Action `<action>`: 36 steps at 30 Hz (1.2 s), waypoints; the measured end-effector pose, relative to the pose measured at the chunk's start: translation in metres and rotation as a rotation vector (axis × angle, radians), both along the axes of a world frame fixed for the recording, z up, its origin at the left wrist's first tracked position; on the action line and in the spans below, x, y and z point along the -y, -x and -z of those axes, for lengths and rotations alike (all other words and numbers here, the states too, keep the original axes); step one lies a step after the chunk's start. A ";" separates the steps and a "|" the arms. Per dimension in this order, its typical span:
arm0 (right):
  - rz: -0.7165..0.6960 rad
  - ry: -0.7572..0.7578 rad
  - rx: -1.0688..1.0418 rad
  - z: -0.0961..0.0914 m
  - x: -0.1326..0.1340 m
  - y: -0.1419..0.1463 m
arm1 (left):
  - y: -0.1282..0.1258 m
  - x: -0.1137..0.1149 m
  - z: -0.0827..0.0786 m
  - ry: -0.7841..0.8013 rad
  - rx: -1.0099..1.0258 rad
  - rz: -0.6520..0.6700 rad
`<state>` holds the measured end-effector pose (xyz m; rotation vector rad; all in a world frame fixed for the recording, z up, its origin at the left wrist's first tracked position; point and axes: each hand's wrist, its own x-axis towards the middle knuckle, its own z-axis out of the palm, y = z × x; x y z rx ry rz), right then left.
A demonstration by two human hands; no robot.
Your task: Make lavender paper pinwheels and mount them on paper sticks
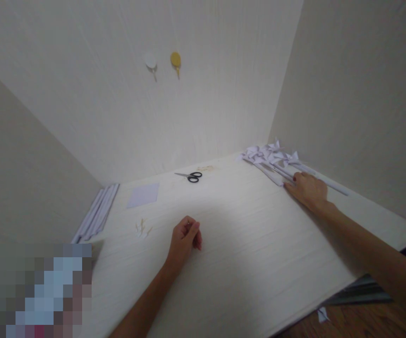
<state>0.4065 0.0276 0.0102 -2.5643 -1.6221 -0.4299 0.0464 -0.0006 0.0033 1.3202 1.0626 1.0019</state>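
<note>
At the right of the head view, my right hand reaches over a pile of white paper pinwheels with rolled-paper sticks. Its fingers are closed round one of these sticks, though the grip is partly hidden. Near the middle of the table, my left hand is loosely curled, thumb against the fingers, and nothing shows in it. Beyond it lie black-handled scissors, partly opened. A square of white paper and several small cotton-swab-like pieces are left of that hand.
Rolled paper tubes lie along the left wall of the white table. Small yellowish bits are behind the scissors. White and yellow hooks are on the back wall. A paper piece lies on the floor.
</note>
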 end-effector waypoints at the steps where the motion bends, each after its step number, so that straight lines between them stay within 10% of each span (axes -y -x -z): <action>1: -0.003 0.000 -0.004 -0.001 0.000 0.000 | 0.000 0.000 0.000 -0.001 0.001 0.003; 11: -0.071 -0.035 -0.032 -0.007 0.016 0.012 | 0.001 -0.003 0.007 -0.030 0.012 0.005; 24: -0.542 0.042 -0.146 -0.004 0.043 0.136 | 0.002 -0.002 0.007 -0.045 0.049 0.023; 36: -0.578 0.069 -0.218 0.007 0.044 0.136 | 0.000 -0.001 0.010 -0.038 0.046 0.046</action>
